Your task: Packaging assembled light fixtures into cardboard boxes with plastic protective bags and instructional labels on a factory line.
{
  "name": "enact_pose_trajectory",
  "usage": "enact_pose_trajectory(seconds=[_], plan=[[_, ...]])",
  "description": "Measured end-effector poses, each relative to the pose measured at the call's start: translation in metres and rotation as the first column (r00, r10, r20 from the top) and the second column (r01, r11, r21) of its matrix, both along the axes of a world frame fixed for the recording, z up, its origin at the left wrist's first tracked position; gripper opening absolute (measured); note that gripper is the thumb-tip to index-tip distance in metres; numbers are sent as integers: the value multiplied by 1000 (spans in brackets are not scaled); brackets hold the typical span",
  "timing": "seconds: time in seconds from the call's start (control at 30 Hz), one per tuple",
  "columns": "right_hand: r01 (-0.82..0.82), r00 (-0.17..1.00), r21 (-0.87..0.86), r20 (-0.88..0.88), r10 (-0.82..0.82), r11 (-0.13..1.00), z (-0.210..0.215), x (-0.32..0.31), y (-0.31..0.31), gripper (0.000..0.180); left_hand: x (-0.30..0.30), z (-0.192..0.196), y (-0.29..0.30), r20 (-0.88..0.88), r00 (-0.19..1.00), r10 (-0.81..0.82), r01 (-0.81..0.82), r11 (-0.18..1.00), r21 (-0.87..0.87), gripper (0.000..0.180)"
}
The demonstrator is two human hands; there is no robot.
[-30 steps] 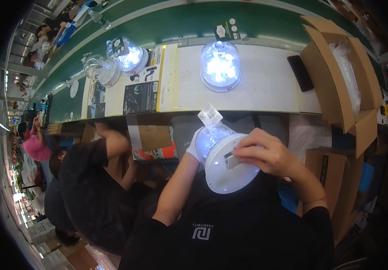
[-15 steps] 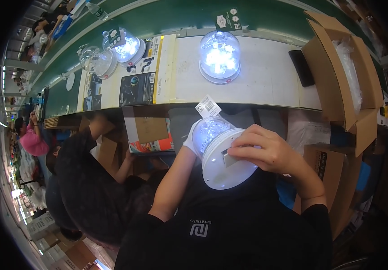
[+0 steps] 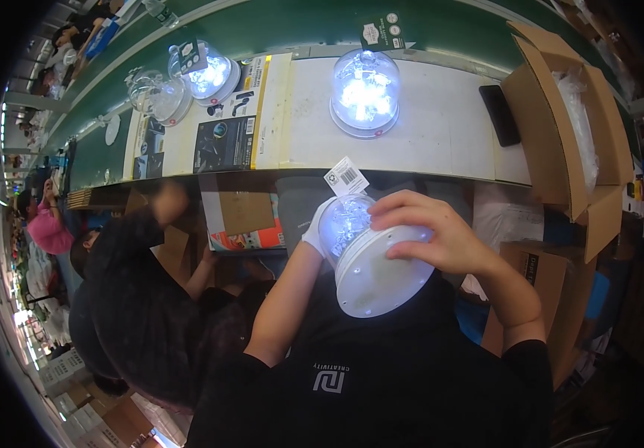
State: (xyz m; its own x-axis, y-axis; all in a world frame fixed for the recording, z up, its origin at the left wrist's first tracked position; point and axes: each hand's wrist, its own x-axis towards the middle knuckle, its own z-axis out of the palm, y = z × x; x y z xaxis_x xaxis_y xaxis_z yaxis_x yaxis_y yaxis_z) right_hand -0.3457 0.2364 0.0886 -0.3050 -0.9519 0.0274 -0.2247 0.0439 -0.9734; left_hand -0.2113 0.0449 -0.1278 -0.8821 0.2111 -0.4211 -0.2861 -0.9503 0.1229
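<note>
I hold a round dome lamp (image 3: 366, 261) tilted in front of my chest, its white base turned toward me and its clear lit dome pointing away. My left hand (image 3: 316, 230), in a white glove, grips the dome from the left side. My right hand (image 3: 430, 233), bare, wraps over the top right rim of the base. A small white paper tag (image 3: 346, 176) sticks up from the dome's far end. Another lit dome lamp (image 3: 365, 92) stands upright on the white table (image 3: 449, 134) ahead of me.
Two more dome lamps (image 3: 206, 73) and printed flat boxes (image 3: 225, 142) lie at the table's left. A black phone (image 3: 499, 113) and an open cardboard box (image 3: 568, 127) with plastic bags sit at the right. A person in black (image 3: 142, 299) sits at my left. A green conveyor (image 3: 277, 30) runs behind.
The lamp has stayed in both hands and tilted slightly, its base turned a little more toward me. The person on my left has raised an arm toward the table edge.
</note>
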Motion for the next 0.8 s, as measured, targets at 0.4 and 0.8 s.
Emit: enact_pose_trajectory(seconds=[0.4, 0.8], plan=[[272, 958, -18, 94, -269, 962, -31, 3, 25, 40, 22, -17, -6, 58, 954, 294, -254, 898, -360, 43], [482, -8, -68, 997, 82, 874, -220, 37, 38, 66, -21, 193, 12, -314, 940, -134, -317, -3, -949, 39]])
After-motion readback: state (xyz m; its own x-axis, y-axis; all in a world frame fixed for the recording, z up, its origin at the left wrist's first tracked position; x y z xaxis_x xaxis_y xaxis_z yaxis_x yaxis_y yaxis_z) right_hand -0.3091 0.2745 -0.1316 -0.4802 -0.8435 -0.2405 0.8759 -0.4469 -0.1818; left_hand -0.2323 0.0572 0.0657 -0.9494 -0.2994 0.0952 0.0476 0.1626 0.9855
